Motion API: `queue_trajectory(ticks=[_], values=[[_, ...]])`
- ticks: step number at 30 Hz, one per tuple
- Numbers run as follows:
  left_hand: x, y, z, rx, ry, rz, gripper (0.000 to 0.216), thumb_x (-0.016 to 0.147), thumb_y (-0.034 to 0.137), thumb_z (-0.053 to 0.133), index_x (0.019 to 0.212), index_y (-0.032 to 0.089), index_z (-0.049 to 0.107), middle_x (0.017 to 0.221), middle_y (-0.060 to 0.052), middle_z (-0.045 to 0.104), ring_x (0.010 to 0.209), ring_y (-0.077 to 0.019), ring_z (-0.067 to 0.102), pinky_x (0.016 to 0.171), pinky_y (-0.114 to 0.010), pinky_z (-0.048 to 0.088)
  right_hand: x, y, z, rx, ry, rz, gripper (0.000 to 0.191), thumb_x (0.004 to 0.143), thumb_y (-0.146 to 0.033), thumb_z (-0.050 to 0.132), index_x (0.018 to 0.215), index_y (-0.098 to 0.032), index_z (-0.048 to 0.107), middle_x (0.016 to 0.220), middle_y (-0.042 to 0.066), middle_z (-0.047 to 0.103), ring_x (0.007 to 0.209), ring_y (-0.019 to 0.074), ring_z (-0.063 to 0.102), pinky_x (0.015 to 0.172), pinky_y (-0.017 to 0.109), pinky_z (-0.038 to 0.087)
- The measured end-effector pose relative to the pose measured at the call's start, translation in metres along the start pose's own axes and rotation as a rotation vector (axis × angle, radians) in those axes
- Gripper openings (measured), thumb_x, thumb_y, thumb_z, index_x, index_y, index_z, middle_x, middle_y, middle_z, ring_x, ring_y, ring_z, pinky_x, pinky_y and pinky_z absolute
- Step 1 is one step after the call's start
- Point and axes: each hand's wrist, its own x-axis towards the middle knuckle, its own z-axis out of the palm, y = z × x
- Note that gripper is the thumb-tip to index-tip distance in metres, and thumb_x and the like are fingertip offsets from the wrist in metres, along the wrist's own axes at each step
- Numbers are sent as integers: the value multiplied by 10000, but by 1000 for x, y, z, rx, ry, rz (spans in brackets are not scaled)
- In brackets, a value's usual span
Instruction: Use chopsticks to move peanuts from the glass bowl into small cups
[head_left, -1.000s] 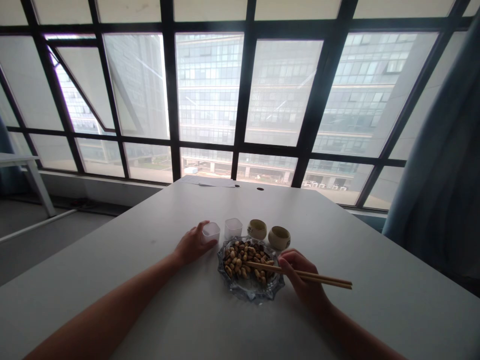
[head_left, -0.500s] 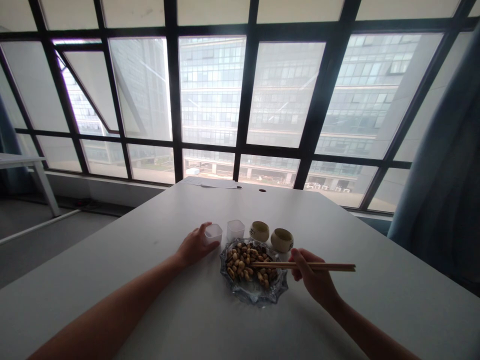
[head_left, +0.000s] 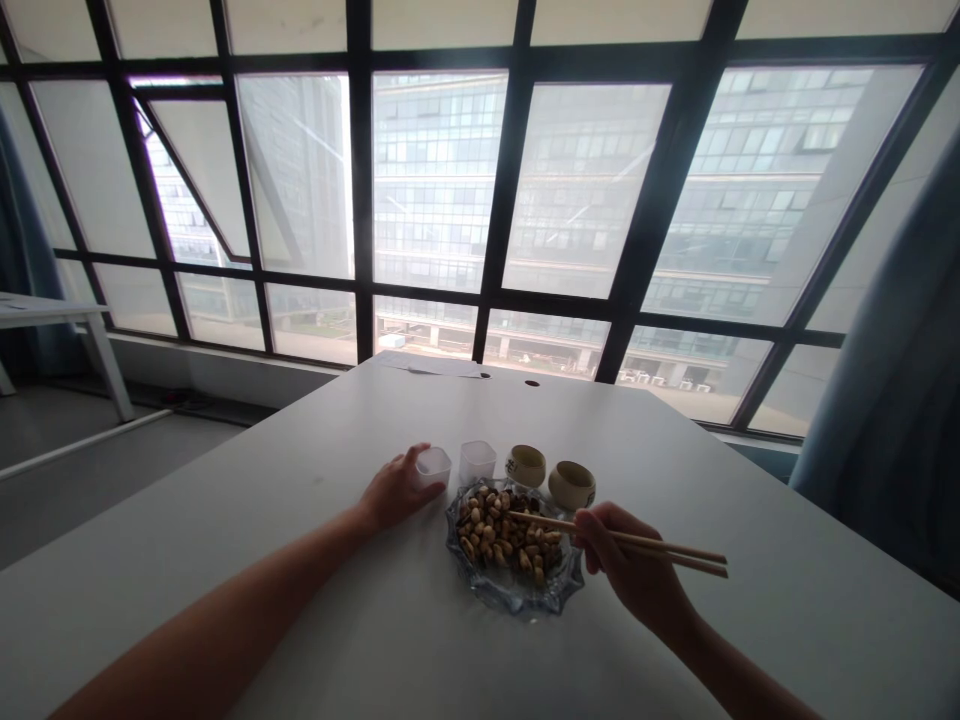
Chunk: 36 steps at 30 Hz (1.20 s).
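Observation:
My left hand (head_left: 400, 488) is closed around the side of a small translucent plastic cup (head_left: 434, 466) that stands on the table. A pair of wooden chopsticks (head_left: 637, 542) is gripped in my right hand (head_left: 616, 545), their tips over the nuts. Below the tips lies a heap of nuts (head_left: 501, 535), some of which look like unshelled peanuts, in a scalloped glass bowl (head_left: 525, 598). Whether the tips touch a nut is too small to tell.
Behind the bowl stand a second translucent cup (head_left: 478, 461) and two beige cups (head_left: 526, 466) (head_left: 572, 485) with dark markings. Papers (head_left: 431, 367) lie at the far end of the white table (head_left: 360, 620), near two round holes. Windows and a blue curtain (head_left: 892, 330) lie beyond.
The chopsticks have tilted: their back ends dropped and their tips rose slightly and moved toward the back of the heap. My left hand stays at the cup. The whole view shifted slightly.

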Motion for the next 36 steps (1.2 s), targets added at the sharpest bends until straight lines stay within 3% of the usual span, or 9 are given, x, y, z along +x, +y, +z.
queue_trajectory(ticks=[6, 9, 13, 18, 21, 25, 28, 32, 36], values=[[1, -1, 0, 4, 7, 5, 671, 797, 496, 654, 1363, 191, 465, 1141, -155, 688, 997, -303, 671, 899, -451, 519, -7, -16, 8, 14, -150, 96, 516, 813, -671, 623, 642, -185, 627, 417, -22, 514, 340, 95, 421, 363, 209, 304], [1, 0, -1, 10, -2, -3, 680, 802, 511, 644, 1367, 181, 460, 1157, -162, 682, 1005, -306, 672, 900, -438, 519, -5, -20, 4, 29, -204, 114, 542, 821, -692, 591, 648, -180, 633, 444, -4, 558, 330, 90, 414, 355, 205, 282], [1, 0, -1, 22, -3, -3, 686, 801, 523, 638, 1365, 177, 457, 1170, -161, 680, 1025, -308, 669, 906, -422, 516, -1, -23, -5, 47, -158, 81, 551, 847, -698, 552, 715, -173, 653, 552, 44, 656, 353, 94, 443, 364, 213, 315], [1, 2, 0, 45, 6, 10, 658, 803, 495, 641, 1348, 174, 459, 1109, -147, 705, 1017, -304, 676, 921, -431, 492, -8, -26, 4, -35, -143, 37, 493, 865, -649, 579, 776, -171, 657, 448, -32, 501, 379, 98, 412, 391, 216, 318], [2, 4, 0, 87, 10, 11, 633, 804, 474, 645, 1335, 181, 464, 1073, -124, 721, 1056, -305, 670, 998, -478, 422, -12, -27, 14, -126, -105, -31, 502, 848, -662, 588, 766, -174, 670, 519, -7, 546, 458, 123, 470, 436, 235, 374], [2, 6, 0, 107, 13, -2, 623, 799, 465, 653, 1328, 187, 475, 1124, -129, 711, 1108, -316, 648, 1000, -489, 401, -10, -29, 14, -167, -215, -73, 520, 887, -636, 551, 681, -170, 656, 608, 35, 622, 562, 149, 545, 523, 253, 435], [1, 4, 1, 77, 22, 6, 623, 798, 456, 658, 1325, 174, 484, 1184, -144, 686, 1140, -328, 621, 1019, -501, 396, -4, -32, 4, -120, -280, -17, 570, 902, -655, 505, 640, -167, 638, 567, 36, 622, 479, 117, 490, 459, 232, 383], [2, -1, 4, -27, 32, 36, 635, 789, 441, 666, 1328, 163, 477, 1267, -169, 632, 1177, -322, 588, 1013, -472, 445, 5, -37, -13, -28, -201, 126, 641, 805, -779, 511, 642, -168, 620, 476, 35, 610, 343, 77, 369, 357, 208, 257], [3, -7, 7, -97, 25, 39, 654, 790, 460, 660, 1346, 180, 460, 1180, -142, 656, 1084, -309, 630, 941, -457, 511, 8, -41, -19, -10, -202, 195, 666, 742, -824, 533, 599, -176, 585, 408, 25, 570, 320, 79, 382, 344, 200, 254]])
